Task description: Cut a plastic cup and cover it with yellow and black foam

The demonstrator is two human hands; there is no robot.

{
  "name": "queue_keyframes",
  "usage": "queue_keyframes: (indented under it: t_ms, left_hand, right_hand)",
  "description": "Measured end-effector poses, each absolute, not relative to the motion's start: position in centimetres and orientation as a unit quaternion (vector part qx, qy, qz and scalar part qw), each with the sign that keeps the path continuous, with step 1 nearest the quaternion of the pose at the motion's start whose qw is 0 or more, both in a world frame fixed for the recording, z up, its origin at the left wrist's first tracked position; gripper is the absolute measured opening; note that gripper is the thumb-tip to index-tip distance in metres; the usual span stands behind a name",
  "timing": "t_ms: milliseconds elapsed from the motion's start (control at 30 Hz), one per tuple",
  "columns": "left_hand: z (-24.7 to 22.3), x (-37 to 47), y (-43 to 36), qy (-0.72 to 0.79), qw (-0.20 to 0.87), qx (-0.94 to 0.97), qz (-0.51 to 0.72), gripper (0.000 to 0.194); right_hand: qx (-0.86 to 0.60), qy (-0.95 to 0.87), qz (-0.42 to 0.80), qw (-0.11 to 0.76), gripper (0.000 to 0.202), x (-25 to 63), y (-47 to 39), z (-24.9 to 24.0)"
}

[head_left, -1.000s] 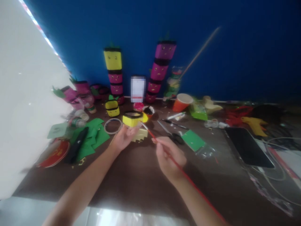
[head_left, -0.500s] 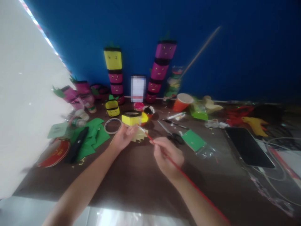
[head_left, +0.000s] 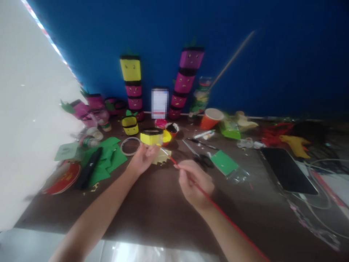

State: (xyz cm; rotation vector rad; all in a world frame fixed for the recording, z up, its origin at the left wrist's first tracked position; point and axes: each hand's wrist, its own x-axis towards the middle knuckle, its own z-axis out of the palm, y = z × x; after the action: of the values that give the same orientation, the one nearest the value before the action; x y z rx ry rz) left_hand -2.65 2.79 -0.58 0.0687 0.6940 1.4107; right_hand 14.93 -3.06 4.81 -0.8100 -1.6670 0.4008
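Note:
My left hand (head_left: 144, 157) is closed on the lower part of a yellow box (head_left: 151, 139) with a black rim. In my right hand (head_left: 195, 182) a long red paintbrush (head_left: 171, 158) is pinched, its tip close to the box's lower right side. Whether the tip touches the box cannot be made out. Just right of the box stand a yellow-and-red cup (head_left: 167, 137) and a cup with dark contents (head_left: 172, 128). A pale yellow cut paper (head_left: 163, 157) lies below the box.
Purple and yellow stacked boxes (head_left: 184, 83) stand against the blue wall. Green sheets (head_left: 110, 160) and a tape ring (head_left: 131, 146) lie on the left. Scissors (head_left: 204, 160), an orange cup (head_left: 211, 119), a green pad (head_left: 224, 162) and a black phone (head_left: 289, 171) are on the right.
The yellow box and the brush tip have shifted very slightly left. Both hands keep their hold.

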Motion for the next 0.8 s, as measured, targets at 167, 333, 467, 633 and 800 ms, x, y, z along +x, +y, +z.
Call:
queue_keyframes:
  t_ms: [167, 333, 467, 633, 800]
  left_hand:
    - [-0.52, -2.61, 2.75, 0.287, 0.715, 0.06, 0.635, 0.032]
    - [-0.42, -2.63, 2.8, 0.3, 0.709, 0.036, 0.637, 0.031]
    - [-0.26, -2.55, 2.72, 0.293, 0.709, 0.031, 0.641, 0.032]
    - [-0.04, -2.48, 2.61, 0.298, 0.71, 0.032, 0.637, 0.035]
    - [-0.06, -2.56, 2.56, 0.299, 0.708, 0.052, 0.637, 0.039]
  right_hand:
    - [-0.351, -0.718, 0.176, 0.574, 0.02, 14.8, -3.1, 4.83]
    - [-0.335, -0.719, 0.175, 0.583, 0.021, 14.81, -3.1, 4.76]
    - [-0.346, -0.723, 0.181, 0.569, 0.019, 14.82, -3.12, 4.78]
    - [-0.338, -0.717, 0.172, 0.585, 0.021, 14.78, -3.13, 4.74]
    - [-0.344, -0.707, 0.183, 0.591, 0.019, 14.93, -3.2, 4.57]
